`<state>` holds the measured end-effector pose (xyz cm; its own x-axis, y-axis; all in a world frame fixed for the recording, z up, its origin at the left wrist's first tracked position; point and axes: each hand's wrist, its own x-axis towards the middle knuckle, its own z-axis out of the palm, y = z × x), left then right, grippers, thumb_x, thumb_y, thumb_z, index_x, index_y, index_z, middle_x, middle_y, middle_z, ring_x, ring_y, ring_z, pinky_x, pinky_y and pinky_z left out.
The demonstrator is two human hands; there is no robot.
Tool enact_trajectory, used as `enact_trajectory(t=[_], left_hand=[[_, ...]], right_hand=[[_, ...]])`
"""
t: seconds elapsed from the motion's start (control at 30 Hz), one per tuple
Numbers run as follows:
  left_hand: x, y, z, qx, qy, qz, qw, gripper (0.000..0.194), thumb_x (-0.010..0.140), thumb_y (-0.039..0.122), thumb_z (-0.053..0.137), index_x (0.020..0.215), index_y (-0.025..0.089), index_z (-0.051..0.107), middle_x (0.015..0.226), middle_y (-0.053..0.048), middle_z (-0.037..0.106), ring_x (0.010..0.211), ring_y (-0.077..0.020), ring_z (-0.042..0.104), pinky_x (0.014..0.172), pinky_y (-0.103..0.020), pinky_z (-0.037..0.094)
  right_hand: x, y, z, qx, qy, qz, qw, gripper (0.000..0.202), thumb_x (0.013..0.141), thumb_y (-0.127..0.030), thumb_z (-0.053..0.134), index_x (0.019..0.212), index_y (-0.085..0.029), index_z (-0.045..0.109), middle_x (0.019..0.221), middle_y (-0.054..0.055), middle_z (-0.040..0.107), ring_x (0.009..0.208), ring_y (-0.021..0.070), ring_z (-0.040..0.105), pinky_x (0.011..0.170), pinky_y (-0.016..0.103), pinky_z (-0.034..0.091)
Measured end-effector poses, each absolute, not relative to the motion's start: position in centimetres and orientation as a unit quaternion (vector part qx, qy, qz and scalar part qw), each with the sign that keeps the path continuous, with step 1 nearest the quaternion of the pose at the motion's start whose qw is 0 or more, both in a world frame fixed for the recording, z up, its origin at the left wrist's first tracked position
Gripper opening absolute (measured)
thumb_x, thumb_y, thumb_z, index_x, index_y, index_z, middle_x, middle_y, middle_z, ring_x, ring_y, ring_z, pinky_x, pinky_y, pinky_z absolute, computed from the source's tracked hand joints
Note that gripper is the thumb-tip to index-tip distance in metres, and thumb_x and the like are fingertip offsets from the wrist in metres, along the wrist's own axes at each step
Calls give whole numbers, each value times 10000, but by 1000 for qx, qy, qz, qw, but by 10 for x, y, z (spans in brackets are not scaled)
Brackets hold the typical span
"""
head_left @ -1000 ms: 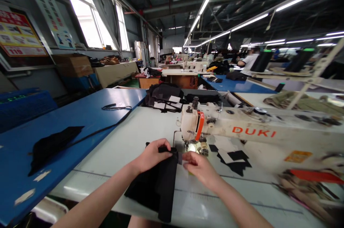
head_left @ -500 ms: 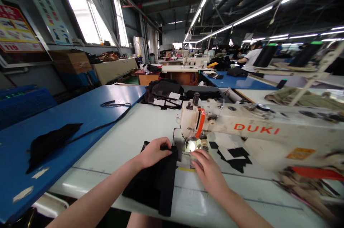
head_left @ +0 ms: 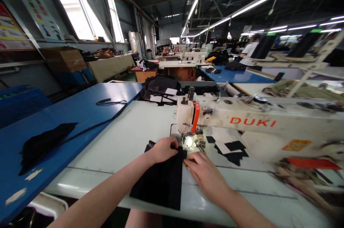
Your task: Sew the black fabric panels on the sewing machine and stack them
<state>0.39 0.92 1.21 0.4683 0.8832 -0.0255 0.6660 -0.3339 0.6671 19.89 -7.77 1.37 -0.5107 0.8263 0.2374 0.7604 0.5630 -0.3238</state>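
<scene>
**Sewing station, head view: hands, black fabric, DUKI machine**

Head view. Hidden or unclear:
- Needle and presser foot under the machine head (head_left: 188, 113): small, partly masked by glare on the plate; not resolvable.
- Right end of the sewing machine (head_left: 268, 122) blurred; orange sticker (head_left: 297, 145) on its base unreadable.
- Red and tan items (head_left: 309, 176) at lower right smeared; identity not determinable.
- Front edge of the black fabric piece (head_left: 161, 181) hanging past the counter (head_left: 120, 142) edge; left forearm over its left corner.
- Wall posters (head_left: 10, 33) at upper left cut off by the frame, print too small to read.
- Distant person in white (head_left: 248, 49) partly behind thread cones; face blurred.

Writing: "DUKI" in red capitals on the machine arm.

Hands:
- Left hand (head_left: 162, 149): curled, fingers pinching the top edge of the black fabric piece just left of the needle plate.
- Right hand (head_left: 205, 174): flat, fingers spread narrow, pressing the fabric's right edge onto the counter in front of the plate.

Black fabric piece: flat on the white counter, top edge at the needle plate, between both hands.

Nearby: small black cut pieces (head_left: 232, 149) right of the plate; black cloth (head_left: 40, 145) and a black strap (head_left: 110, 102) on the blue side table (head_left: 80, 113); dark bundle (head_left: 159, 90) behind the machine.
</scene>
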Motion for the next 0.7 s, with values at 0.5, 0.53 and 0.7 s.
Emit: enact_trajectory(t=[0.5,0.53,0.7], left_hand=[[5,18,14,797,502,133,310,133,646,178,605,774,203,628,775,16,634,745,-172,591,601,-232,413],[5,18,14,798,501,131,309,135,644,179,602,775,204,627,772,16,633,740,-171,589,598,-231,411],[7,18,19,807,494,117,302,124,639,180,588,756,209,618,765,19,629,715,-165,578,585,-230,397]], right_hand=[[202,-79,7,-452,-859,93,221,252,899,-141,432,1064,-206,612,922,57,550,909,207,482,812,372,461],[202,-79,7,-452,-858,96,223,250,900,-139,430,1058,-206,612,923,56,550,911,207,484,812,371,459],[205,-77,6,-455,-846,112,254,237,918,-161,400,984,-205,623,902,54,572,874,196,510,771,360,467]])
